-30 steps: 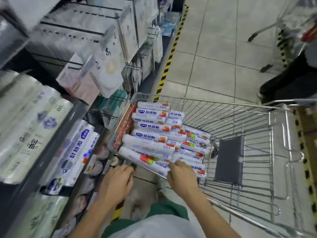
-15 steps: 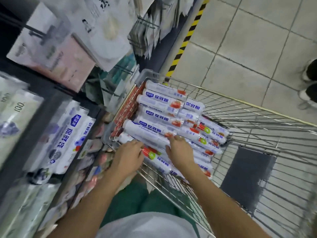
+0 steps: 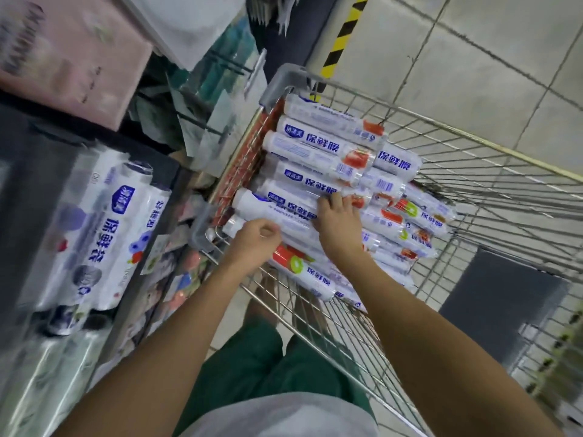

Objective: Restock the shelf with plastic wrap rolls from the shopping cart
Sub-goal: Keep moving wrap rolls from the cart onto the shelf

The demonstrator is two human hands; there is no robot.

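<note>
A: Head view first. What's the setting?

B: A shop aisle with a pale tiled floor (image 3: 492, 58) across the upper right of the frame, and a yellow-and-black hazard strip (image 3: 342, 36) at top centre. A dark shelf (image 3: 34, 159) fills the left side, holding blurred bagged rolls (image 3: 104, 234).

A: And the task's goods?

B: The plastic wrap rolls (image 3: 318, 146) lie heaped in the near-left corner of the wire shopping cart (image 3: 492, 171), centre frame. Their long axes run roughly from left to lower right, stacked side by side in rows. The rest of the basket, toward the right, looks bare wire.

A: The hands?

B: The left hand (image 3: 255, 239) is curled nearly closed at the near end of the front roll (image 3: 277, 212); whether it truly grips it I cannot tell. The right hand (image 3: 336, 222) lies flat, fingers spread on top of that roll and its neighbour, pressing rather than clasping.

A: So what does the lift turn on?

B: I judge the roll lies crosswise just ahead of both hands, the left nearer its end and nearer the shelf, which sits leftward of the cart.
</note>
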